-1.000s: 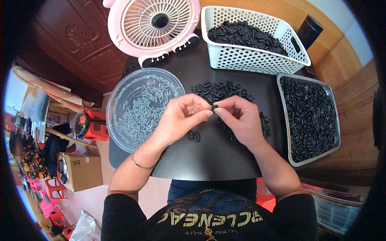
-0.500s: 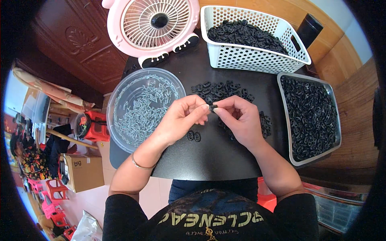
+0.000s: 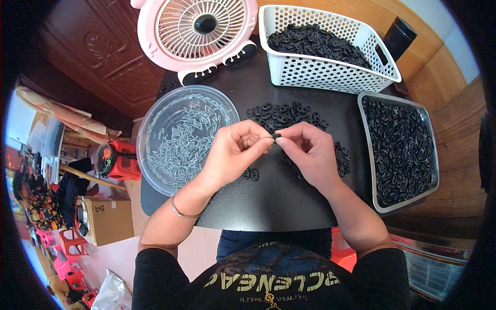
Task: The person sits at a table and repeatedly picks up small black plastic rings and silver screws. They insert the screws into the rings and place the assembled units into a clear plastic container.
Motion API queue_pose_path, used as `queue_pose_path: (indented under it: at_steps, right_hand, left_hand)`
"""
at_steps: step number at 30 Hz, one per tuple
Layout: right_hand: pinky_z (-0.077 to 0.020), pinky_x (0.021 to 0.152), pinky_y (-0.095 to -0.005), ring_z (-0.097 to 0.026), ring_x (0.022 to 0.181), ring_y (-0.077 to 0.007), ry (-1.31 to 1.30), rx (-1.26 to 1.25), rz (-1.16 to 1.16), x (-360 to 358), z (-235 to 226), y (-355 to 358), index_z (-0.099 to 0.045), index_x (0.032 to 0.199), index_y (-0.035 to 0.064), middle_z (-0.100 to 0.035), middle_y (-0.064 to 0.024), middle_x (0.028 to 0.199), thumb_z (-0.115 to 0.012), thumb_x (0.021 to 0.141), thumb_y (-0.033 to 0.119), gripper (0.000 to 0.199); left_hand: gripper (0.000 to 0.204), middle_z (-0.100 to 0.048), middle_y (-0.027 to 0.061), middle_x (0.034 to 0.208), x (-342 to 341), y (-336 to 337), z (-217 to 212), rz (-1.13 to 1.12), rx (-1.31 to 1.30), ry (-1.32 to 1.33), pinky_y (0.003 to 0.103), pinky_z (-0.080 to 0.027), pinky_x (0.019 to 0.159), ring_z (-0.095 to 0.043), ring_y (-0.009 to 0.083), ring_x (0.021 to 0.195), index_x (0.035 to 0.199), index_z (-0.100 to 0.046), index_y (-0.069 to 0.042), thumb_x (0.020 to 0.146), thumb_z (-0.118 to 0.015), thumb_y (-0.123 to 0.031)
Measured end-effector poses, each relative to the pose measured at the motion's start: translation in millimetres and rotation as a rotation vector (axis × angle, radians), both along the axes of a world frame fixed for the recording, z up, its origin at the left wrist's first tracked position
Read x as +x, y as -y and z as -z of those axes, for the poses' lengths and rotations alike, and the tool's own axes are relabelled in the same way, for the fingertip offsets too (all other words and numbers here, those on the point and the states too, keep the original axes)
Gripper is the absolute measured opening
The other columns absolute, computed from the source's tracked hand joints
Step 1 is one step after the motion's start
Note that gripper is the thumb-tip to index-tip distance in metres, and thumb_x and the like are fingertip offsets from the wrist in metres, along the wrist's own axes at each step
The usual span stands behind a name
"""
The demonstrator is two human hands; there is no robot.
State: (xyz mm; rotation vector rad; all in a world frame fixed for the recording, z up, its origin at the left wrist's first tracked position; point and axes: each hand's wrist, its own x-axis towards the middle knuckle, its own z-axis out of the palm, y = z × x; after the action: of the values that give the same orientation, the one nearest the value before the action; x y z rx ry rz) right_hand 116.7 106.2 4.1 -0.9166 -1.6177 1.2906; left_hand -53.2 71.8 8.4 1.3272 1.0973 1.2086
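Head view: hands (image 3: pixel 276 147) stay pinching black piece (image 3: pixel 277 136).

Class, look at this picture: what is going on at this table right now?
A person seated at a small black table pinches a small black plastic piece between the fingertips of the left hand and the right hand, held together above the tabletop. A loose pile of similar black pieces lies just beyond the hands. A round clear plastic bowl of small pale pins sits to the left, a grey metal tray of black pieces to the right, a white perforated basket and a pink fan behind.
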Motion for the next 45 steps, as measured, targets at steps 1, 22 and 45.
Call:
queue_pose_path:
  at_steps: [1, 22, 45]
  right_hand:
    - [-0.0389, 0.052, -0.0151, -0.05, 0.058, 0.0004, -0.005, -0.007, -0.006, 0.2, 0.6, -0.6, -0.063, 0.086, 0.0019, -0.061, 0.001, 0.071, -0.061, 0.077, 0.003, 0.009]
    - [-0.0427, 0.058, -0.0184, -0.053, 0.065, -0.0045, -0.086, -0.118, -0.054, 7.3, -1.6, -12.9, -0.058, 0.091, 0.0011, -0.06, -0.0011, 0.076, -0.057, 0.083, 0.008, 0.011]
    - [-0.0458, 0.065, -0.0198, -0.056, 0.072, -0.0067, -0.111, -0.141, -0.096, 6.4, -1.3, -10.5, -0.058, 0.1, -0.0004, -0.059, -0.0029, 0.084, -0.054, 0.083, 0.005, 0.018]
  left_hand:
    - [0.005, -0.058, -0.0015, 0.071, 0.3, 0.3, -0.6, -0.006, 0.002, 0.001, 0.016, -0.043, 0.058, -0.052, 0.0021, 0.065, 0.084, -0.057, 0.001, 0.082, -0.058, -0.004]
    - [0.009, -0.059, 0.0072, 0.075, -26.5, -3.8, -29.4, -0.019, 0.34, -0.73, 0.027, -0.045, 0.064, -0.057, 0.0162, 0.069, 0.081, -0.063, -0.002, 0.073, -0.064, -0.005]
    - [0.019, -0.051, 0.008, 0.078, 1.9, -1.9, -6.7, -0.049, 0.542, -1.21, 0.037, -0.041, 0.067, -0.051, 0.0266, 0.076, 0.077, -0.057, -0.004, 0.062, -0.067, -0.009]
